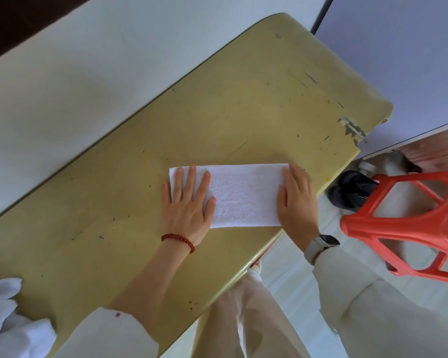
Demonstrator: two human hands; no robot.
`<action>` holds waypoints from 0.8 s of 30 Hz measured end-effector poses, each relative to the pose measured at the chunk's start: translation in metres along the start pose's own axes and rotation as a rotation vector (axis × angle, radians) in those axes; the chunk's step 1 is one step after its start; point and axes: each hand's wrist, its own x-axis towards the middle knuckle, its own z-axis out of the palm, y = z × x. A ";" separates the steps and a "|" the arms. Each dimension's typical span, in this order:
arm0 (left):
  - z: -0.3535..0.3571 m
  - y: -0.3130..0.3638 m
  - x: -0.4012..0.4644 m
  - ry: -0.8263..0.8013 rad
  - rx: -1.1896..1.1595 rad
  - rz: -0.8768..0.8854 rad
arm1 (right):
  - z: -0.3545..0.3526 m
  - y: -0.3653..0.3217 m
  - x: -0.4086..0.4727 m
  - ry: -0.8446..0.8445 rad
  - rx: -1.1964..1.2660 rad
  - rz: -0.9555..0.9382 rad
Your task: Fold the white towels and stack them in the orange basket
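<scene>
Neither grip is closed: the left hand [186,202] lies flat with straight, spread fingers pressing the left end of the folded white towel [241,196], a red bead bracelet [178,241] on its wrist. The right hand [296,200] lies flat the same way on the towel's right end, a watch [320,245] on its wrist. The towel is a long folded strip lying on the yellow tabletop [217,112], near the tabletop's 4 o'clock edge. At the picture's 8 o'clock corner lies a heap of white towels [8,324]. At 3 o'clock, off the tabletop, stands a red plastic stool [404,223], with a dark shoe [352,195] on the floor beside it.
</scene>
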 end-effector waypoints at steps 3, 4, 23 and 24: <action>-0.001 0.000 0.000 -0.005 0.010 -0.005 | -0.017 -0.003 0.003 0.007 0.027 0.290; -0.001 0.000 0.000 -0.009 0.009 -0.009 | -0.020 -0.005 0.005 -0.051 0.009 0.359; -0.023 0.001 0.000 -0.103 -0.119 0.000 | -0.061 -0.034 0.013 -0.142 0.668 0.603; -0.026 -0.002 -0.002 -0.081 -0.172 -0.002 | -0.065 -0.038 0.015 -0.147 0.719 0.610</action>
